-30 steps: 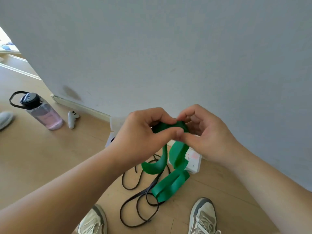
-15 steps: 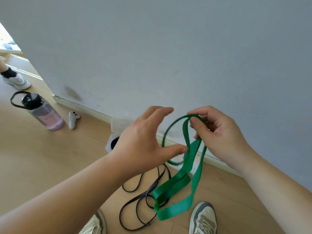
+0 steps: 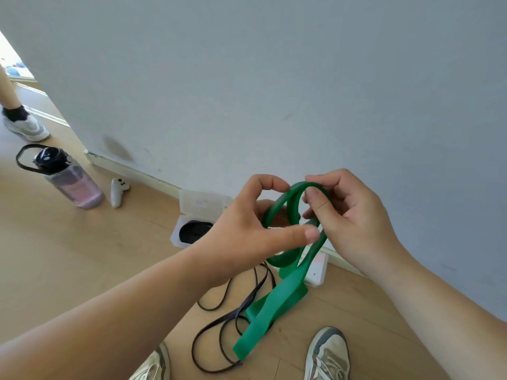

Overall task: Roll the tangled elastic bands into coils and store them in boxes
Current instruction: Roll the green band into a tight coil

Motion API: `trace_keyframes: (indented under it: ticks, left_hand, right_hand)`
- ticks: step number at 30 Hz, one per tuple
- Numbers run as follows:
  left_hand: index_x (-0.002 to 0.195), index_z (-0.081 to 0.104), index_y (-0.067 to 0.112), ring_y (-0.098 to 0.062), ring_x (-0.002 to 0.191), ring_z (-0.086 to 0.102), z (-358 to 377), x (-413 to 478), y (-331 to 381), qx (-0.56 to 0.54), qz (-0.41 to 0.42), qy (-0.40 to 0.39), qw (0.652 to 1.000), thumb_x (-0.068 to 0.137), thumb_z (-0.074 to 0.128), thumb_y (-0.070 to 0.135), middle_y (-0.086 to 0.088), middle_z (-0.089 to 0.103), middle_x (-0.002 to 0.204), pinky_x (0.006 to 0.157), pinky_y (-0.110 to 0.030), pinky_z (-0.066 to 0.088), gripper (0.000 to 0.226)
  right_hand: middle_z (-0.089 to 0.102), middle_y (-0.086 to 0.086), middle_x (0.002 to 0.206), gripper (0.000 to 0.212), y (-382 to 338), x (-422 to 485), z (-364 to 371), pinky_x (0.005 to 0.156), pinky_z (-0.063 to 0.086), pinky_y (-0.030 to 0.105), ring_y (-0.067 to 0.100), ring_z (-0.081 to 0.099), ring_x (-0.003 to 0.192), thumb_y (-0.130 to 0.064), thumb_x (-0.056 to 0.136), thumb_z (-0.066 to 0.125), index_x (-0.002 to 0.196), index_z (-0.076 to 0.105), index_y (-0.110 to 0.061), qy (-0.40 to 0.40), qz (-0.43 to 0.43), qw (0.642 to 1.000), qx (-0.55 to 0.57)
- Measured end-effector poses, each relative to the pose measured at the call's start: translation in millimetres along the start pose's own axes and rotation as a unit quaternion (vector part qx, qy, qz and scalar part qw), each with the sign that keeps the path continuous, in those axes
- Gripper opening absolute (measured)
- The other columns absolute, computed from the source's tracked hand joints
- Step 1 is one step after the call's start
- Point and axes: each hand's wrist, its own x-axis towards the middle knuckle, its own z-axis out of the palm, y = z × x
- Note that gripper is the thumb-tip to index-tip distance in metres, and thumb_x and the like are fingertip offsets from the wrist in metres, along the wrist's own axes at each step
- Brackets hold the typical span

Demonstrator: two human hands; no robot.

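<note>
- the green band (image 3: 277,305) is held up in front of the open box (image 3: 203,201), its upper end bent into a loop, its lower folds hanging to the floor.
- the top of the loop is pinched by the right hand (image 3: 354,220) between thumb and forefinger.
- the left hand (image 3: 241,231) is half open, thumb stretched out to the band, fingers curved behind the loop; whether the band is gripped by it cannot be told.
- a black coil (image 3: 194,231) is seen inside the open box, so one band is judged already stored.
- a black band (image 3: 214,325) is left loose on the floor nearer than the open box, not yet rolled.
- a second box (image 3: 318,270) is seen right of the open box, partly hidden; its contents cannot be told.
- the coiling of the green band is judged barely begun: one loop is formed, the rest is left to be wound and boxed.
</note>
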Motion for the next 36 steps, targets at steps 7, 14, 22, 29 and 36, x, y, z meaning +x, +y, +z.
trace_keyframes:
  ticks: [7,14,22,29,36]
  left_hand:
    - [0.107,0.068,0.039,-0.002,0.078,0.069,-15,2,7,0.204,0.097,0.132,0.965,0.083,0.083,0.021,0.015,0.073,0.094,0.071,-0.017,0.057,0.034]
    - [0.093,0.083,0.023,0.001,0.085,0.069,-17,2,9,0.186,0.153,0.151,0.959,0.084,0.083,0.015,0.014,0.072,0.110,0.074,-0.012,0.054,0.012]
    - [0.105,0.079,0.020,-0.014,0.098,0.072,-12,3,1,0.202,0.214,0.129,0.947,0.084,0.083,0.013,0.008,0.067,0.113,0.084,-0.029,0.061,0.022]
    - [0.134,0.064,0.023,-0.004,0.110,0.066,-29,3,-1,0.305,0.225,0.092,0.921,0.085,0.083,0.030,0.017,0.065,0.122,0.086,-0.020,0.057,0.053]
    - [0.124,0.072,0.011,-0.010,0.090,0.069,-29,9,-8,0.364,0.304,0.127,0.871,0.091,0.077,0.010,0.005,0.075,0.105,0.082,-0.022,0.057,0.034]
  right_hand:
    - [0.073,-0.008,0.100,0.016,10,7,-13,0.088,0.059,0.043,0.009,0.071,0.094,-0.023,0.102,0.060,0.105,0.066,-0.038,-0.042,0.047,0.998,-0.031]
    - [0.072,-0.008,0.116,0.024,5,3,-14,0.109,0.050,0.044,0.009,0.067,0.114,-0.013,0.095,0.070,0.111,0.062,-0.030,-0.142,0.074,0.987,0.013]
    - [0.078,0.002,0.094,0.025,-7,0,-2,0.085,0.061,0.034,0.020,0.075,0.089,-0.006,0.083,0.082,0.099,0.071,-0.021,-0.129,0.011,0.991,0.043]
    - [0.076,-0.005,0.097,0.026,0,3,-4,0.086,0.061,0.040,0.015,0.073,0.089,-0.009,0.097,0.067,0.107,0.073,-0.033,-0.079,0.017,0.997,-0.006]
    - [0.072,-0.010,0.099,0.026,1,4,-4,0.090,0.057,0.034,0.010,0.067,0.096,-0.020,0.104,0.056,0.107,0.065,-0.045,-0.105,0.024,0.992,-0.063]
